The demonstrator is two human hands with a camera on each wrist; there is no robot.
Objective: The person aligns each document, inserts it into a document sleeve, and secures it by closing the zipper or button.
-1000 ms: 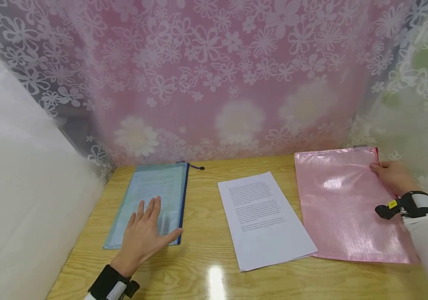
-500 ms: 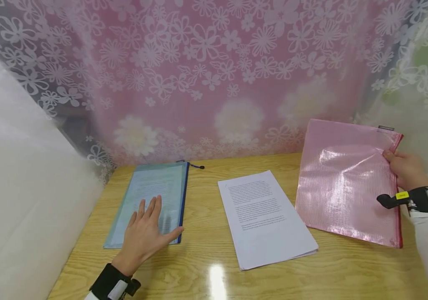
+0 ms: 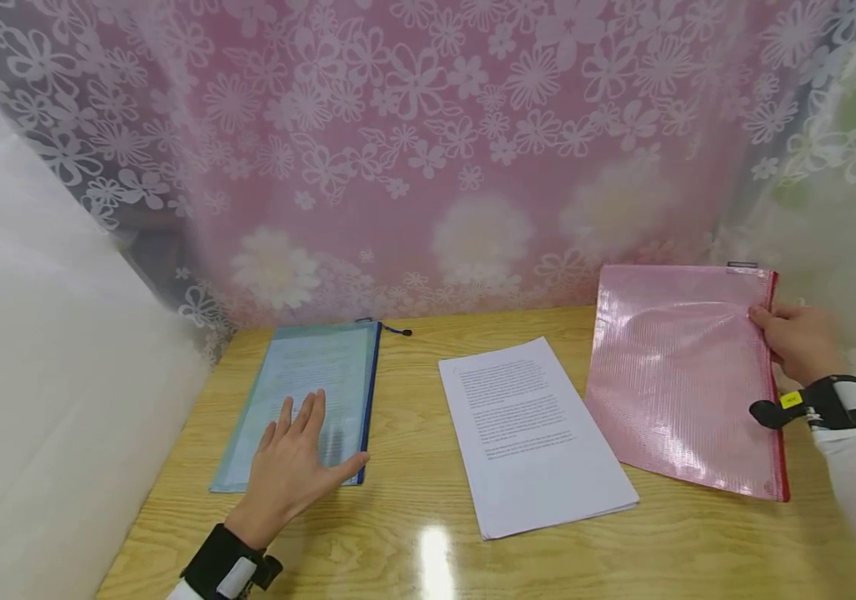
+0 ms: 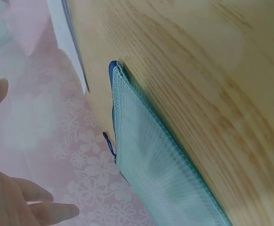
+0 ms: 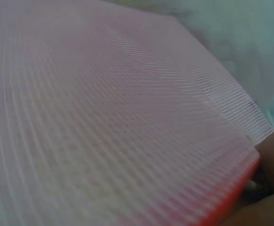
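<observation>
My right hand point(image 3: 803, 337) pinches a pink mesh zipper pouch point(image 3: 690, 383) by its red right edge, thumb on the front. The pouch is tilted, and its lower left part reaches behind or beside the paper stack. In the right wrist view the pink mesh point(image 5: 113, 117) fills most of the frame, with fingers point(image 5: 273, 155) at the red edge. My left hand point(image 3: 288, 467) is spread above a blue zipper pouch point(image 3: 322, 358) that holds printed sheets. In the left wrist view, the hand point(image 4: 14, 197) appears apart from the blue pouch point(image 4: 160, 165).
Between the two pouches lies a stack of printed paper point(image 3: 533, 442) on the wooden table point(image 3: 405, 417). A dark zipper pull point(image 3: 397, 331) sticks out from the blue pouch's top corner. Flowered curtain point(image 3: 412, 167) hangs along the back, with pale sheeting point(image 3: 45, 333) at the left.
The right hand raised the pink pouch off the table with a tilt, then lowered it a little and moved it slightly left. The left hand has stayed almost still.
</observation>
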